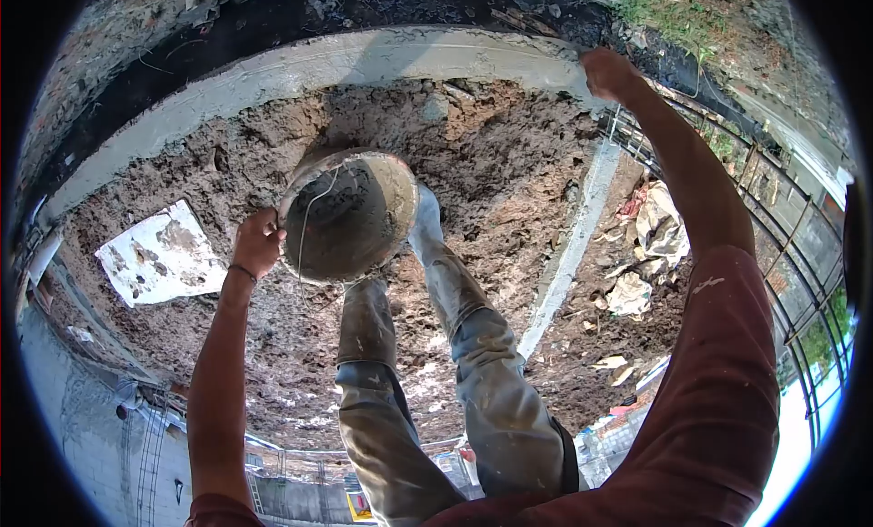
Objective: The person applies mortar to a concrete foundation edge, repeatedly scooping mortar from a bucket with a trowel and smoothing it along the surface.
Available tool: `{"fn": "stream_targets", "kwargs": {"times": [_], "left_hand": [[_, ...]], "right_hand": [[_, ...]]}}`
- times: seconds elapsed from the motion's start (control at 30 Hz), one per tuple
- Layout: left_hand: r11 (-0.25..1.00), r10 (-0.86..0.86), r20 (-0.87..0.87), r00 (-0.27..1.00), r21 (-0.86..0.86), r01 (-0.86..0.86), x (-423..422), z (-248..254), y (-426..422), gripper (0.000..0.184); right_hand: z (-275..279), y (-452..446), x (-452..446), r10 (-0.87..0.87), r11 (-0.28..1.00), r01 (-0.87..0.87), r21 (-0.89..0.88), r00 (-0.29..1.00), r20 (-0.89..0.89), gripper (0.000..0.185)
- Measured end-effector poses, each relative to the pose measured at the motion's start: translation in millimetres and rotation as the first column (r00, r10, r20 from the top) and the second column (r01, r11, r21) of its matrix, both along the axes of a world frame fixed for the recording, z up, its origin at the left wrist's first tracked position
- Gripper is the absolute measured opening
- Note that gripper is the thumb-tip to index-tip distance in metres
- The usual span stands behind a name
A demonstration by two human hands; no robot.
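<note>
My left hand (258, 245) grips the left rim of a round bucket (400, 200), its fingers closed on the edge. Grey wet mortar (341, 204) lies inside the bucket, and a thin wire handle crosses its opening. The bucket hangs tilted in front of my boots, over the soil. Out at the upper right, my right hand (609, 74) is closed at the end of the grey concrete beam (436, 56). What its fingers hold, if anything, is too small to make out.
A white board (164, 254) spotted with mud lies at the left on rough soil (491, 172). A narrow concrete strip (573, 245) runs right of my legs. Steel rebar (773, 245) stands at the right, near crumpled sacks (659, 222). Dark sheeting (273, 22) borders the beam.
</note>
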State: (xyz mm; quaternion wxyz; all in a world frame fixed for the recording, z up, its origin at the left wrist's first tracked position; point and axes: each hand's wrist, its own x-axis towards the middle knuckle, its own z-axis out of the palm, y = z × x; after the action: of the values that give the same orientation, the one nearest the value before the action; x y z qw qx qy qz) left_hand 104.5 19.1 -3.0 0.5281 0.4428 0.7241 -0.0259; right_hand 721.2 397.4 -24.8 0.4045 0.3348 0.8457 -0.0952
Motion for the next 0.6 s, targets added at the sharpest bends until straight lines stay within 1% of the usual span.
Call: {"fn": "stream_targets", "kwargs": {"times": [0.07,0.1,0.17,0.2,0.23,0.27,0.3,0.33,0.4,0.43,0.47,0.5,0.53,0.6], "left_hand": [[0.997,-0.049,0.023,0.999,0.065,0.047,0,-3,-2,0.019],[0.997,-0.039,0.025,0.999,0.067,0.037,3,-1,0,0.019],[0.997,0.063,0.051,0.997,-0.037,-0.061,14,9,10,0.017],[0.997,0.071,0.052,0.996,-0.038,-0.069,19,15,16,0.017],[0.993,0.090,0.062,0.994,-0.082,-0.085,25,21,24,0.016],[0.987,0.108,0.071,0.992,-0.127,-0.098,26,22,28,0.015],[0.990,0.093,0.068,0.993,-0.109,-0.085,24,16,25,0.015],[0.990,0.098,0.065,0.993,-0.111,-0.090,23,12,23,0.015],[0.996,0.062,0.061,0.996,-0.071,-0.058,19,7,21,0.015],[0.995,0.073,0.062,0.995,-0.078,-0.068,20,11,23,0.016],[0.994,0.074,0.059,0.996,-0.080,-0.069,21,14,27,0.016],[0.994,0.062,0.060,0.996,-0.092,-0.057,22,17,31,0.016],[0.994,0.051,0.063,0.997,-0.104,-0.044,23,20,33,0.016],[0.995,0.047,0.070,0.996,-0.088,-0.041,26,19,35,0.016]], "right_hand": [[3,3,-21,0.179,0.982,-0.165,-0.093,0.971,0.162,0.024],[2,6,-31,0.188,0.980,-0.175,-0.092,0.968,0.164,0.024],[-1,7,-50,0.091,0.992,-0.074,-0.107,0.983,0.160,0.023],[-4,6,-61,0.041,0.993,-0.023,-0.115,0.987,0.158,0.023],[-4,5,-80,0.048,0.993,-0.030,-0.115,0.986,0.159,0.023],[-7,2,-101,0.094,0.989,-0.074,-0.132,0.983,0.156,0.026],[-9,-1,-118,0.140,0.982,-0.118,-0.150,0.978,0.152,0.030],[-14,-3,-130,0.145,0.981,-0.122,-0.152,0.978,0.149,0.030],[-25,1,-150,0.023,0.980,-0.002,-0.199,0.995,0.102,0.034],[-41,3,-148,0.024,0.979,-0.004,-0.203,0.995,0.099,0.034],[-55,5,-145,0.097,0.974,-0.074,-0.213,0.990,0.098,0.032],[-55,6,-150,0.170,0.965,-0.145,-0.219,0.981,0.096,0.031],[-54,2,-152,0.171,0.965,-0.147,-0.219,0.981,0.096,0.031],[-43,-9,-158,0.013,0.988,0.009,-0.155,0.990,0.140,0.028]]}}
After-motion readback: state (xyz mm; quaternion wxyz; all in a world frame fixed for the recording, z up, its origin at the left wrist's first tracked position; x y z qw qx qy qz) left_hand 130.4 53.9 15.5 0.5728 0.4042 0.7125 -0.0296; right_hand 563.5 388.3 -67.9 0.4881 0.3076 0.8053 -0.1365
